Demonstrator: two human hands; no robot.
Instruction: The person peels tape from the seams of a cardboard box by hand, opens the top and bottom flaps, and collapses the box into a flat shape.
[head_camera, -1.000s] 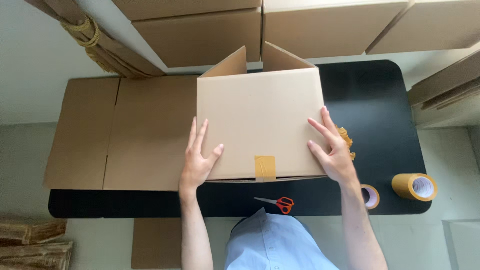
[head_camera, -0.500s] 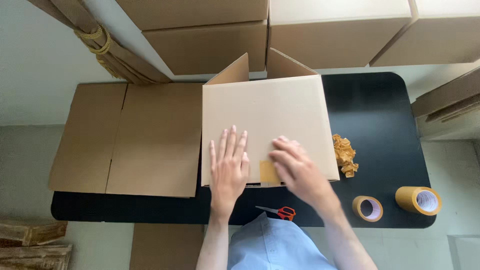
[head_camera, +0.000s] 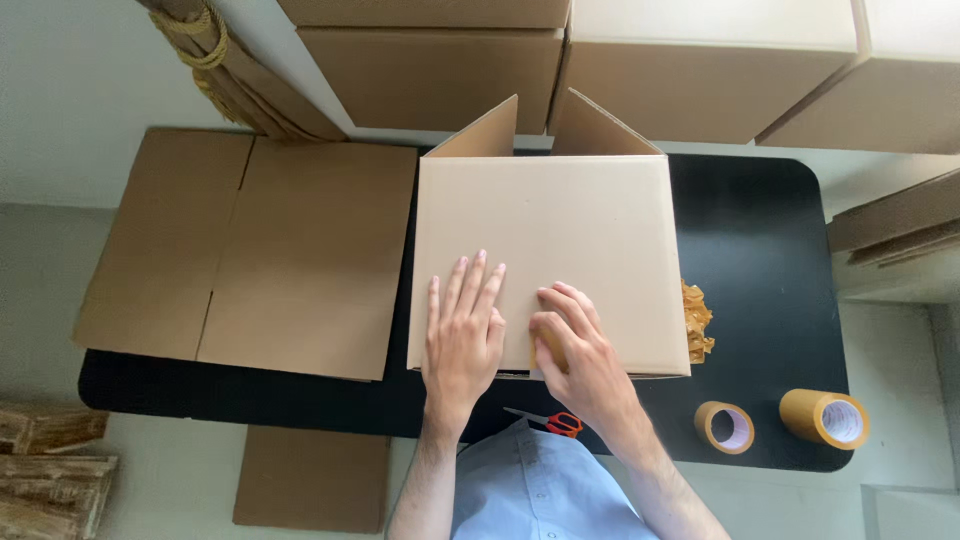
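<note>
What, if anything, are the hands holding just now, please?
Nothing is gripped: the left hand lies flat on the cardboard box, and the right hand presses its near edge.

A flattened cardboard sheet (head_camera: 250, 255) lies across the left end of a black desk (head_camera: 760, 240). Two rolls of tan tape (head_camera: 724, 427) (head_camera: 825, 418) stand near its right front corner, behind them a crumpled wad of used tape (head_camera: 696, 322). Red-handled scissors (head_camera: 550, 420) rest at the front edge (partly hidden). Stacked cartons (head_camera: 700, 60) line the back.
</note>
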